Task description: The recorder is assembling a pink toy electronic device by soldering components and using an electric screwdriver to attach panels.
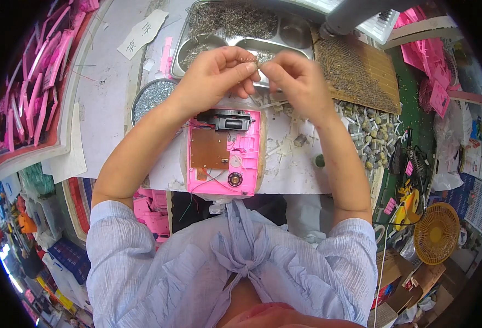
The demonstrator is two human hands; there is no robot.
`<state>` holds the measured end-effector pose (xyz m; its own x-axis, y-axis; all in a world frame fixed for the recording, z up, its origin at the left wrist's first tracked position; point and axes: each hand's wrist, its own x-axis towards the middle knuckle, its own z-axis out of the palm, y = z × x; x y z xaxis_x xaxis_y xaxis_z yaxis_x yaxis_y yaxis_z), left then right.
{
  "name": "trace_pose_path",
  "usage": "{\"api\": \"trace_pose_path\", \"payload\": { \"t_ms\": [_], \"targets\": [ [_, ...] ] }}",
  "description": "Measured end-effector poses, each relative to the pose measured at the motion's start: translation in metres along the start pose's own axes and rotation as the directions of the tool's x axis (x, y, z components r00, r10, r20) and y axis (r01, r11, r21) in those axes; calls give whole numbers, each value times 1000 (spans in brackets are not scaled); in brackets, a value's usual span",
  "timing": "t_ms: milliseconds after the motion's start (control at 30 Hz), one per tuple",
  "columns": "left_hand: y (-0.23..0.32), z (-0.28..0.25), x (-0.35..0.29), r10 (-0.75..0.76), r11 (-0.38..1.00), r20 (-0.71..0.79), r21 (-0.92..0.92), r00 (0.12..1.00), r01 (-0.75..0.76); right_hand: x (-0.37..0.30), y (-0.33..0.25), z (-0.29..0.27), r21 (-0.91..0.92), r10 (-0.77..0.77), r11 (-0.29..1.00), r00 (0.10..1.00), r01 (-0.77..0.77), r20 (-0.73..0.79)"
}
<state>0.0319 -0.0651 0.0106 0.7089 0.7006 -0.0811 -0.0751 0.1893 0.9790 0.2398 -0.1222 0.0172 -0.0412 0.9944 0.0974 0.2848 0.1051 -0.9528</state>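
Observation:
My left hand (pixel 219 72) is closed in a pinch on small shiny metal pieces, too fine to name, above the front of a metal compartment tray (pixel 179 48). Close beside it, my right hand (pixel 301 82) is also pinched, slightly blurred, its fingertips meeting the left ones; what it grips is hidden. Below both hands, near the table's front edge, lies an open pink plastic casing (pixel 249 158). Inside it are a brown circuit board (pixel 208 148), a black mechanism (pixel 233 123) at the far end, thin wires and a small round black part (pixel 234 179).
Tangled small metal parts (pixel 233 21) fill the tray. A round bowl of tiny silver pieces (pixel 152 101) stands left. Rightward lie a brown board covered with small pins (pixel 358 71) and many small white-and-grey parts (pixel 369 136). Pink plastic pieces (pixel 44 71) fill a bin at far left.

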Motion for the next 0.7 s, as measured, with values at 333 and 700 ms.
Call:
{"api": "trace_pose_path", "payload": {
  "t_ms": [333, 700],
  "targets": [
    [0, -14, 8, -354, 794, 102, -492, 930, 356, 1, 0, 15, -636, -476, 661, 878, 398, 54],
    [-1, -26, 20, -574, 741, 183, -301, 798, 601, 8, -4, -4, -624, -534, 314, 677, 716, 507]
  ]
}}
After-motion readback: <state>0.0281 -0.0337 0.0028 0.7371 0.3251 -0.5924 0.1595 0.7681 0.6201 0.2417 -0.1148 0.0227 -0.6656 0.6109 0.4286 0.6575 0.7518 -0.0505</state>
